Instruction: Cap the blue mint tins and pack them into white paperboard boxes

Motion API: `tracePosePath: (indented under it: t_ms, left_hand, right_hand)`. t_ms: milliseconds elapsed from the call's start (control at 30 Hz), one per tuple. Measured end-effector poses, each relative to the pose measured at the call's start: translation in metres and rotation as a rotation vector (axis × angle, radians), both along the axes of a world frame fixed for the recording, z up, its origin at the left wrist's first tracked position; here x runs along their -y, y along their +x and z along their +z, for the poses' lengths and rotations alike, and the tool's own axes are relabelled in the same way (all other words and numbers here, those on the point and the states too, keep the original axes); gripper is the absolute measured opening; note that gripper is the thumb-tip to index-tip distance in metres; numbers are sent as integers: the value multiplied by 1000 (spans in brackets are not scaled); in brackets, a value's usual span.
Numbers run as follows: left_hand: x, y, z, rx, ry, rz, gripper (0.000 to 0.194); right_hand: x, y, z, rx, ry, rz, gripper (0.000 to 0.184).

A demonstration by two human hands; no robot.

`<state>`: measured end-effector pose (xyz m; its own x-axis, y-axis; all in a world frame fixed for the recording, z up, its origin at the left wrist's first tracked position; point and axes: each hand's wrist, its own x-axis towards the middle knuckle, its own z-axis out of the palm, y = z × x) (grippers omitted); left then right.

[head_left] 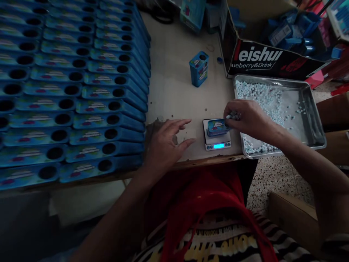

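Note:
A blue candy box (216, 127) rests on a small digital scale (207, 142) with a lit blue display, near the table's front edge. My right hand (245, 114) is at the box's right end, its fingers closed around several small pale candies (233, 115). It covers that end of the box. To the left of the scale, my left hand (170, 142) hovers over the table, fingers apart and holding nothing. Right of the scale, a metal tray (321, 134) holds many pale blue and white candies (256, 96). Another blue candy box (199, 69) stands upright behind the scale.
Rows of blue boxes (89, 109) with dark round openings fill the table's left side. At the back right, a black cardboard carton (256, 58) holds blue pieces. A green-blue packet (192, 14) lies at the back. Beneath the tray is a speckled floor (272, 174) with a cardboard box (293, 214).

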<state>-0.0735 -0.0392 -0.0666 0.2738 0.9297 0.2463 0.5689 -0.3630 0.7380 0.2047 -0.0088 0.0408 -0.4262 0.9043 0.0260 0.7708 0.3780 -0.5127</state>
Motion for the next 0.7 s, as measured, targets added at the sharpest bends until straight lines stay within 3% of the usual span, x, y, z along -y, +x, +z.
tracePosePath:
  t_ms: [200,400,533,633,700]
  left_hand:
    - [-5,-3,-2,-2,27,-27,54]
    - [-7,-3,1,3,27,-24,54]
    - [-4,-4,14,-17,7,-6,49]
    - [-1,-4,20,-28,11,9,46]
    - [3,-3,19,-24,39,32,40]
  right_hand:
    - [8,1,-5,105,60,18,13]
    - [13,6,1,-73,-20,-62,15]
    - [8,46,-1,-419,-118,-305,10]
    - [14,89,-16,-648,-187,-549,12]
    - [30,104,-31,-668,-272,-613,13]
